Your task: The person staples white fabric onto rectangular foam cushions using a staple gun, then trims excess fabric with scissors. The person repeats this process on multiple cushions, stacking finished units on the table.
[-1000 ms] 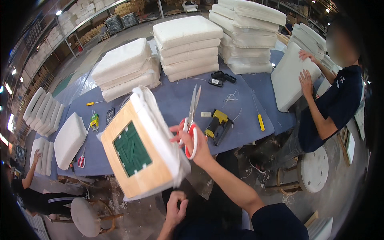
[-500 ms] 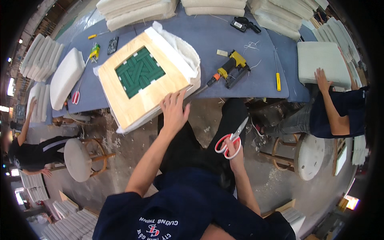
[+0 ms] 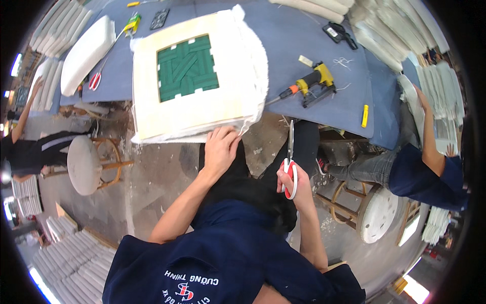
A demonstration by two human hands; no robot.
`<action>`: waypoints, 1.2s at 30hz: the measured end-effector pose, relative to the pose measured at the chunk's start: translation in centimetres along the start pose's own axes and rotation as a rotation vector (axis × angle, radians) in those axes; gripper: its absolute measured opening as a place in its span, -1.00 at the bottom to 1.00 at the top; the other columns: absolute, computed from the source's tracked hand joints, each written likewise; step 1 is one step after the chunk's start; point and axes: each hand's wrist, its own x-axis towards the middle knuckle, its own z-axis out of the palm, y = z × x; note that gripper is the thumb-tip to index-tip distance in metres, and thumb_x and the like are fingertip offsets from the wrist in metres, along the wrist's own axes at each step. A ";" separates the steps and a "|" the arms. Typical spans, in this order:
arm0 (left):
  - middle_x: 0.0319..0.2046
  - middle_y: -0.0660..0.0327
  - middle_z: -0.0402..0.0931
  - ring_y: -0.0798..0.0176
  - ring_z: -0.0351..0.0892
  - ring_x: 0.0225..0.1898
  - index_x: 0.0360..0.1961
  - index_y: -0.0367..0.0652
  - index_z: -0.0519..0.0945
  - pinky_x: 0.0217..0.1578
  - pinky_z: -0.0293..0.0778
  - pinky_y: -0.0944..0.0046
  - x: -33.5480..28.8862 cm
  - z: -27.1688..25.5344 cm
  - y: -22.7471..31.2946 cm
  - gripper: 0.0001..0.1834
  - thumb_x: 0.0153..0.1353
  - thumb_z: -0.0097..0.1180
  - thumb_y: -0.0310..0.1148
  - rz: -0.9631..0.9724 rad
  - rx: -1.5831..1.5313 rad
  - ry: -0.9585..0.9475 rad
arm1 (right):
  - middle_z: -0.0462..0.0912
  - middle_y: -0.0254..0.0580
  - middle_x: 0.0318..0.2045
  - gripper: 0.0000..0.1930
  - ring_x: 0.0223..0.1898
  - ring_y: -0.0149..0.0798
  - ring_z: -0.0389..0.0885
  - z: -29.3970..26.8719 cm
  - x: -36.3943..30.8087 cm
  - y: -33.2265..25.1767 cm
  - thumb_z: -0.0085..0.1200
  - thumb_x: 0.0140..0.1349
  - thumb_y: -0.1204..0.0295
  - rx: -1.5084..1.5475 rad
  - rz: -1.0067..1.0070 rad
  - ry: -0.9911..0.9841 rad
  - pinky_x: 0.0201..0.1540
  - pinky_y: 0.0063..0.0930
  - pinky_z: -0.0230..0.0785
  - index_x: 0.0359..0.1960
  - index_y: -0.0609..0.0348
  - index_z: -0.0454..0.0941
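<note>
A square seat cushion (image 3: 200, 119) lies upside down at the table's near edge, its pale wooden frame facing up. Dark green webbing (image 3: 187, 68) crosses the opening in the frame. White fluffy padding (image 3: 253, 55) wraps the cushion's sides. My left hand (image 3: 221, 152) is at the cushion's near edge, fingers curled over the white cover there, close to a loose strand. In my right hand (image 3: 298, 185) is a pair of scissors (image 3: 290, 152) with red and white handles, blades pointing away from me. The scissors are held over my lap, apart from the cushion.
Right of the cushion lies a yellow and black staple gun (image 3: 316, 83). A yellow-handled tool (image 3: 365, 116), a black device (image 3: 340, 34) and red-handled scissors (image 3: 94, 81) rest on the blue table (image 3: 283, 45). Cushion stacks (image 3: 63, 25) and stools (image 3: 377, 213) stand around; co-workers are on both sides.
The cushion now sits squarer to me. My left fingers have gone from lying on the wood to curling at the edge. The scissors have turned more upright. The right co-worker's cushion is tipped up.
</note>
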 end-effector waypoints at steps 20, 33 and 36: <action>0.07 0.16 0.70 0.00 0.63 0.04 0.09 -0.15 0.69 0.14 0.45 0.01 0.7 3.6 1.4 -0.54 0.13 0.48 -0.54 -0.263 -0.199 0.171 | 0.60 -0.41 -0.52 -0.80 -0.57 -0.51 0.57 1.0 0.7 -6.4 0.29 0.51 0.30 -0.141 0.383 -0.204 -0.51 -0.58 0.34 -0.13 0.15 0.59; -0.05 0.31 0.63 0.33 0.55 0.02 0.07 -0.20 0.68 0.16 0.49 0.18 -20.1 -7.6 -3.2 -0.72 0.70 -0.07 -0.34 -1.220 -0.645 0.140 | 0.57 -0.34 -0.44 -0.82 -0.47 -0.44 0.56 -5.5 -10.5 5.0 0.18 0.57 0.30 -0.219 0.448 0.538 -0.36 -0.51 0.42 -0.12 0.12 0.51; 0.09 0.32 0.69 0.34 0.63 0.01 0.29 -0.03 0.67 0.14 0.51 0.22 -37.6 -5.8 0.8 -0.64 0.68 0.02 -0.14 -1.649 -1.117 0.297 | 0.52 -0.44 -0.43 -0.80 -0.47 -0.52 0.47 -5.1 -11.5 8.1 0.19 0.59 0.24 -0.326 0.476 0.521 -0.38 -0.54 0.33 -0.10 0.09 0.54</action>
